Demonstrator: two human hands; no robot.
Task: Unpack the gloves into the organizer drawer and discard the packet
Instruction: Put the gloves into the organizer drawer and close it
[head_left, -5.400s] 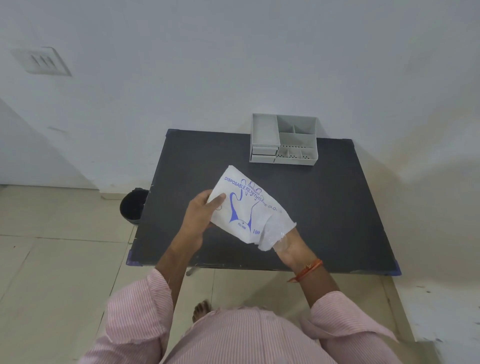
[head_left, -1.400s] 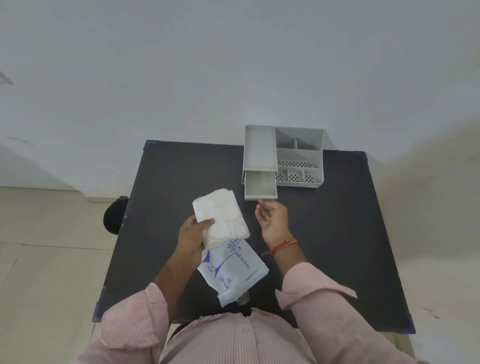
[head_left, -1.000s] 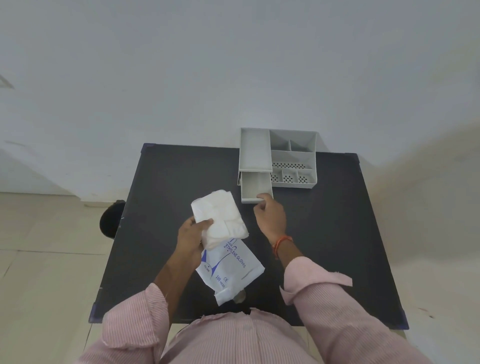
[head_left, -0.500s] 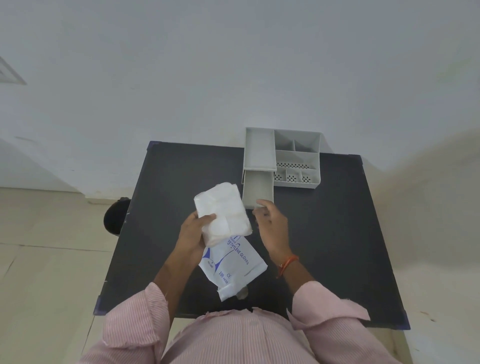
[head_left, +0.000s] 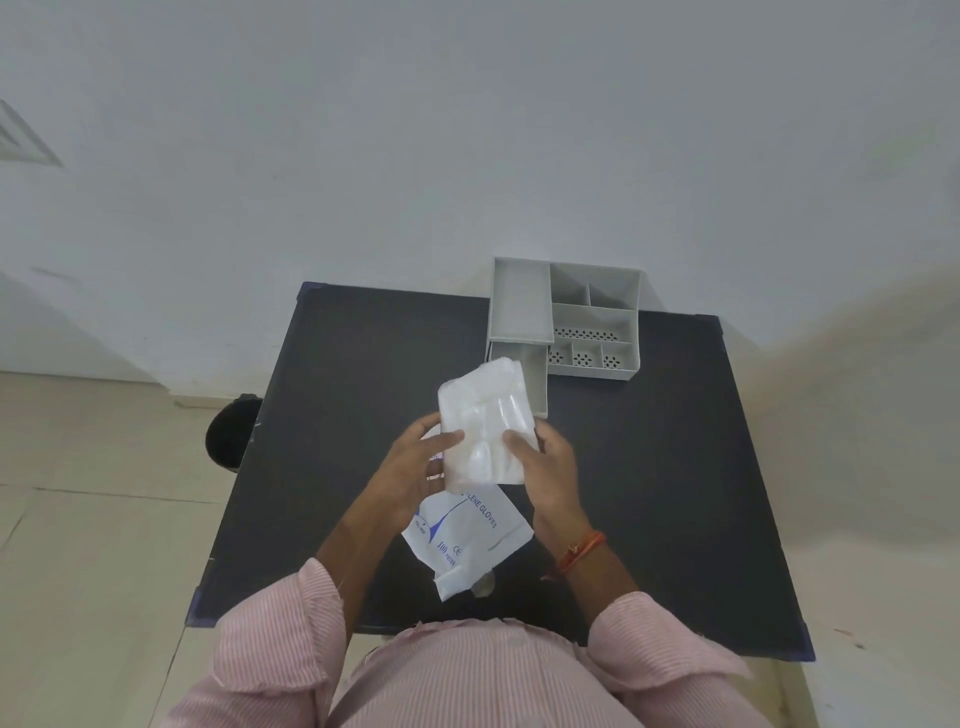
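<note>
gloves (head_left: 485, 423): your folded white stack is held above the table, far end over the pulled-out drawer (head_left: 535, 374), likely lined up to go in | grip: left hand (head_left: 415, 467) and right hand (head_left: 545, 467) each closed on a side of the stack | packet (head_left: 467, 540): hangs below, seemingly pinched by your left hand | bin (head_left: 228, 436): on the floor, left of the table (head_left: 649, 467)

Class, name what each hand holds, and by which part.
Both hands grip the glove stack by its near end: left hand, right hand. The left also pinches the packet at its top.
</note>
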